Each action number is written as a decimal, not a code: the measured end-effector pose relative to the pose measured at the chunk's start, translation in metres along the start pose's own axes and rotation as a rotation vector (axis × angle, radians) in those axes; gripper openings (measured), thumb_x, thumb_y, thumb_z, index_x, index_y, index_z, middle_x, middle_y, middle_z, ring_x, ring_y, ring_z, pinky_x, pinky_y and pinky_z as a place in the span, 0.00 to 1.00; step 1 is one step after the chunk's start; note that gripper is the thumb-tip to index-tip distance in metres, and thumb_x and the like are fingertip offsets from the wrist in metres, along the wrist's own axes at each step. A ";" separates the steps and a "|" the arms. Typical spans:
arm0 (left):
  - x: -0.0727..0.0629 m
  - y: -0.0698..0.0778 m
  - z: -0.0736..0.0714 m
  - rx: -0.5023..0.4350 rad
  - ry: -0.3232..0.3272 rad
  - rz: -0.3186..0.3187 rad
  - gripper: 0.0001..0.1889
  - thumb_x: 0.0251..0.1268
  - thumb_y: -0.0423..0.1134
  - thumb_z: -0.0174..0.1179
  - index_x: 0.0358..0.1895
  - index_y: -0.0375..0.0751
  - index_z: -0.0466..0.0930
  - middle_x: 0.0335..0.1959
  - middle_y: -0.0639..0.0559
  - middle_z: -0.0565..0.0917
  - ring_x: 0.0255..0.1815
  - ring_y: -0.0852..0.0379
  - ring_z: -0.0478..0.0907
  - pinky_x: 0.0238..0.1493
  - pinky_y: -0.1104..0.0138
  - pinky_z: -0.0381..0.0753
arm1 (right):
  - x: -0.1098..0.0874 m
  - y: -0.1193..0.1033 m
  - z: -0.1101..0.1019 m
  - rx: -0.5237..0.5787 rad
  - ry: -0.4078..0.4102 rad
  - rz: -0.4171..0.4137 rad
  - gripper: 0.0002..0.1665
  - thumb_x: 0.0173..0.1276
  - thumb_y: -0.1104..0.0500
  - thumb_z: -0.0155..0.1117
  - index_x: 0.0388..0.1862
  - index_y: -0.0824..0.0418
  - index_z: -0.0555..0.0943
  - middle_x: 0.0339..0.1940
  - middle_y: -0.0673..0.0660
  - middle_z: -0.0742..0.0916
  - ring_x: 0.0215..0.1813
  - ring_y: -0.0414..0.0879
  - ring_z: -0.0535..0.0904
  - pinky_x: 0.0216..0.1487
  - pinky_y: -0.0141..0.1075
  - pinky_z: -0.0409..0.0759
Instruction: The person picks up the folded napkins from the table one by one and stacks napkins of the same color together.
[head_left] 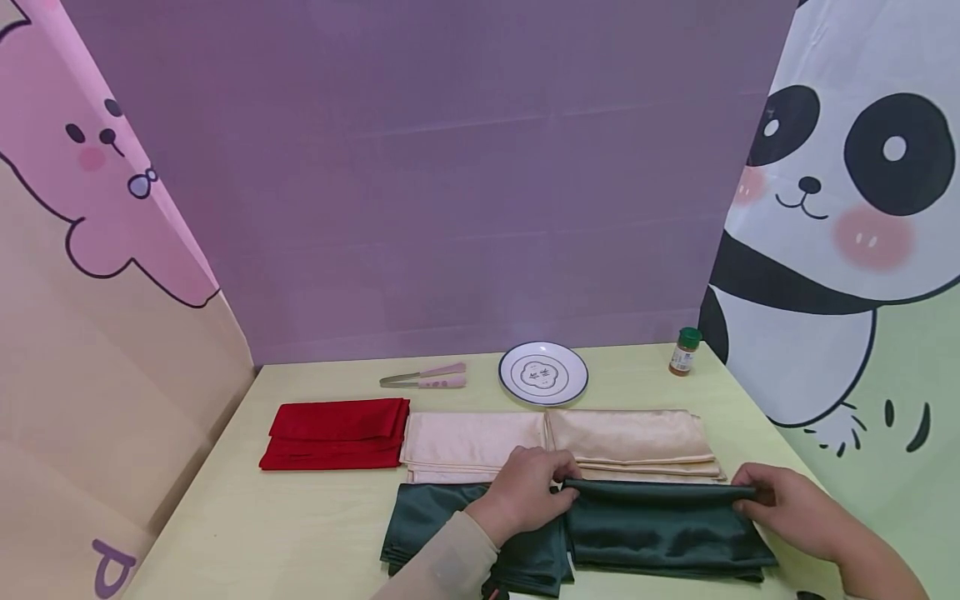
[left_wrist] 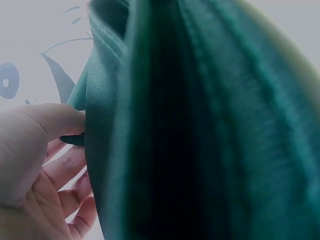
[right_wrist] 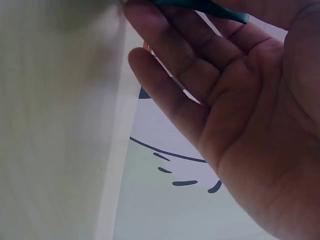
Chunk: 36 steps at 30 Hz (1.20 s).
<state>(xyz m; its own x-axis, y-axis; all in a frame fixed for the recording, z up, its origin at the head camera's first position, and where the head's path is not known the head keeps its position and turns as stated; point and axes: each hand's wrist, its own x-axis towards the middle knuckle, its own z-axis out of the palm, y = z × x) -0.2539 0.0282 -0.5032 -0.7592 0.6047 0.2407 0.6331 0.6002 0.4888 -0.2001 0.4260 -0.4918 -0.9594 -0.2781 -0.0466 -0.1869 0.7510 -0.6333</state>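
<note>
- Pale sleeve (head_left: 446, 558) nearest the head camera, at six o'clock, leads up to the left hand (head_left: 525, 493).
- Between the two hands, at five o'clock on the counter (head_left: 217, 525), lies the right green cloth (head_left: 667, 533), a folded satin rectangle.
- Its long axis runs from nine o'clock to three; its long held edge faces twelve.
- Left hand pinches that cloth's ten o'clock corner; the right hand (head_left: 798, 510) pinches the two o'clock corner.
- Reckoned from this cloth, the left green cloth (head_left: 442, 517) sits just beside it at nine, partly under the left forearm.
- Right cream cloth (head_left: 630, 433) lies just short of twelve; the left cream cloth (head_left: 472, 437) near ten; the red cloth (head_left: 333, 433) between nine and ten.
- Farther off, tongs (head_left: 431, 377) lie at ten, a plate (head_left: 543, 373) between ten and eleven, and a green-capped jar (head_left: 684, 352) stands at twelve.
- Left wrist view shows the cloth's stacked layers and the fingers' inner side, which the head view hides.
- Right wrist view alone shows the right palm, its lower fingers loosely extended beneath a green strip.
</note>
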 end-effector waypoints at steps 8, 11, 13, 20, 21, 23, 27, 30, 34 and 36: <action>-0.001 0.001 -0.002 -0.090 0.014 -0.005 0.11 0.73 0.44 0.69 0.52 0.58 0.77 0.37 0.68 0.84 0.37 0.73 0.77 0.50 0.72 0.77 | 0.001 -0.002 -0.003 0.056 0.023 0.050 0.08 0.73 0.65 0.68 0.46 0.63 0.79 0.42 0.56 0.85 0.39 0.41 0.81 0.36 0.36 0.83; -0.003 0.002 -0.003 -0.149 0.001 -0.023 0.15 0.73 0.42 0.68 0.53 0.56 0.71 0.41 0.64 0.85 0.38 0.71 0.78 0.47 0.73 0.78 | 0.002 -0.002 -0.004 0.061 0.058 0.076 0.09 0.73 0.65 0.69 0.49 0.64 0.79 0.44 0.57 0.85 0.41 0.44 0.82 0.37 0.36 0.85; -0.003 0.002 -0.003 -0.178 -0.002 -0.025 0.16 0.73 0.41 0.68 0.51 0.55 0.68 0.40 0.63 0.84 0.38 0.70 0.77 0.47 0.72 0.78 | 0.002 -0.002 -0.003 0.059 0.086 0.087 0.13 0.72 0.65 0.70 0.52 0.65 0.78 0.44 0.57 0.84 0.42 0.45 0.82 0.38 0.36 0.85; -0.003 0.002 -0.003 -0.256 0.019 0.040 0.13 0.74 0.31 0.66 0.33 0.53 0.74 0.33 0.66 0.83 0.40 0.76 0.79 0.46 0.76 0.78 | 0.000 -0.003 -0.003 0.130 0.146 0.119 0.25 0.69 0.68 0.71 0.50 0.67 0.63 0.38 0.59 0.81 0.35 0.46 0.84 0.34 0.36 0.83; -0.003 0.002 -0.003 -0.262 0.023 0.045 0.14 0.73 0.29 0.65 0.32 0.53 0.75 0.33 0.66 0.83 0.39 0.76 0.79 0.46 0.76 0.78 | 0.000 -0.004 -0.004 0.119 0.156 0.123 0.24 0.69 0.68 0.72 0.47 0.66 0.62 0.38 0.59 0.80 0.35 0.46 0.85 0.34 0.36 0.83; -0.003 0.002 -0.004 -0.262 0.028 0.041 0.14 0.73 0.28 0.64 0.32 0.54 0.79 0.34 0.68 0.83 0.38 0.76 0.78 0.47 0.77 0.79 | 0.000 -0.006 -0.005 0.084 0.165 0.138 0.23 0.69 0.67 0.72 0.41 0.64 0.63 0.37 0.58 0.79 0.37 0.47 0.83 0.32 0.36 0.80; -0.003 0.004 -0.004 -0.283 0.016 0.005 0.12 0.75 0.29 0.63 0.38 0.55 0.85 0.37 0.71 0.83 0.38 0.74 0.78 0.46 0.77 0.80 | 0.000 -0.010 -0.006 0.034 0.188 0.159 0.16 0.70 0.67 0.72 0.38 0.61 0.70 0.40 0.59 0.81 0.40 0.51 0.85 0.33 0.35 0.82; -0.003 0.005 -0.004 -0.314 0.005 -0.022 0.09 0.76 0.32 0.63 0.44 0.53 0.88 0.41 0.70 0.85 0.39 0.74 0.79 0.44 0.76 0.81 | -0.001 -0.011 -0.007 0.042 0.196 0.158 0.10 0.70 0.68 0.71 0.40 0.62 0.77 0.45 0.60 0.84 0.41 0.52 0.87 0.37 0.35 0.86; -0.004 0.006 -0.004 -0.341 0.002 -0.054 0.09 0.76 0.33 0.64 0.48 0.52 0.90 0.44 0.69 0.86 0.40 0.73 0.80 0.41 0.76 0.81 | -0.001 -0.010 -0.007 0.025 0.199 0.150 0.07 0.69 0.67 0.72 0.45 0.62 0.85 0.47 0.61 0.87 0.41 0.49 0.87 0.38 0.33 0.86; -0.004 0.007 -0.004 -0.344 0.002 -0.066 0.09 0.75 0.33 0.65 0.49 0.52 0.90 0.46 0.68 0.86 0.41 0.73 0.81 0.42 0.76 0.82 | -0.002 -0.009 -0.008 0.005 0.200 0.144 0.08 0.70 0.65 0.73 0.47 0.62 0.87 0.48 0.61 0.88 0.40 0.48 0.87 0.37 0.33 0.85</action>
<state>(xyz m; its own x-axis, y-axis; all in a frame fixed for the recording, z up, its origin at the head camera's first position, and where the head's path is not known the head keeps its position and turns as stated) -0.2468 0.0277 -0.4976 -0.7975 0.5689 0.2008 0.4947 0.4262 0.7574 -0.1986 0.4248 -0.4801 -0.9989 -0.0438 0.0165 -0.0443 0.7713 -0.6349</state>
